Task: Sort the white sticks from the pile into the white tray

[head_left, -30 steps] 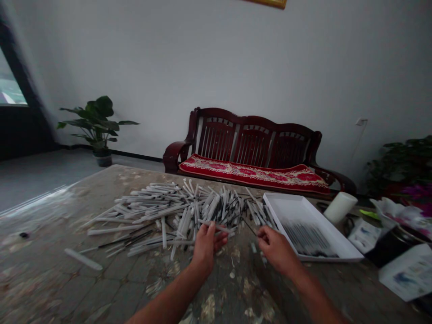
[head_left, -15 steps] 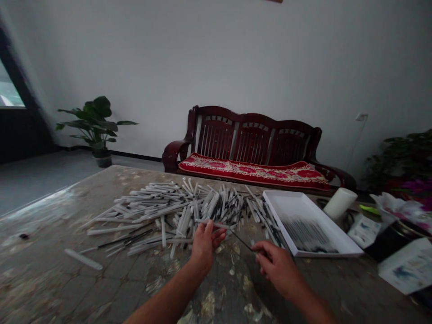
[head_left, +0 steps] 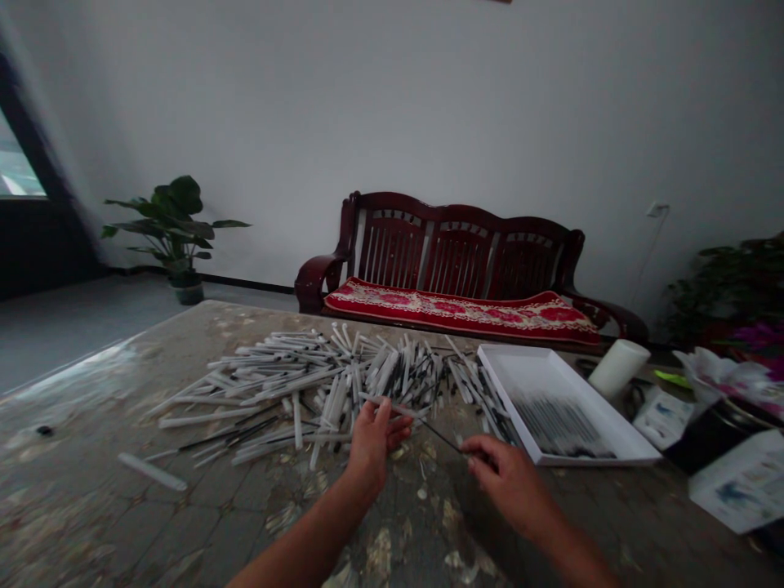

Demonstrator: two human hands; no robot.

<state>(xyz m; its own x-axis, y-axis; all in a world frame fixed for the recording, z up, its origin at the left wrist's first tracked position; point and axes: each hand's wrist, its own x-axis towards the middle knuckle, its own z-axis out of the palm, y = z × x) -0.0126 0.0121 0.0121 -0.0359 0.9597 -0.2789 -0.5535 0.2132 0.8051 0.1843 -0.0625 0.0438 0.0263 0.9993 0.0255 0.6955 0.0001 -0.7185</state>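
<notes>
My left hand (head_left: 369, 449) pinches a slim translucent white tube (head_left: 401, 408) between thumb and fingers, over the front of a pile. A thin dark rod (head_left: 442, 437) runs from the tube's right end to my right hand (head_left: 505, 483), whose thumb and forefinger close on its other end. Whether the rod's tip sits inside the tube or only touches it, I cannot tell. Behind my hands spreads the heap of white tubes (head_left: 269, 371), with dark rods mixed in. To the right, a shallow white tray (head_left: 532, 366) holds a row of thin dark rods (head_left: 560, 423).
One loose white tube (head_left: 152, 472) lies at the left on the stone-patterned table (head_left: 202, 531). Right of the tray are a white roll (head_left: 618, 365), a small box (head_left: 663, 416) and a larger white box (head_left: 741, 482). A wooden bench (head_left: 459, 253) stands beyond the table.
Both hands keep their grips on the tube and the rod. My right hand has shifted very slightly to the right; little else differs.
</notes>
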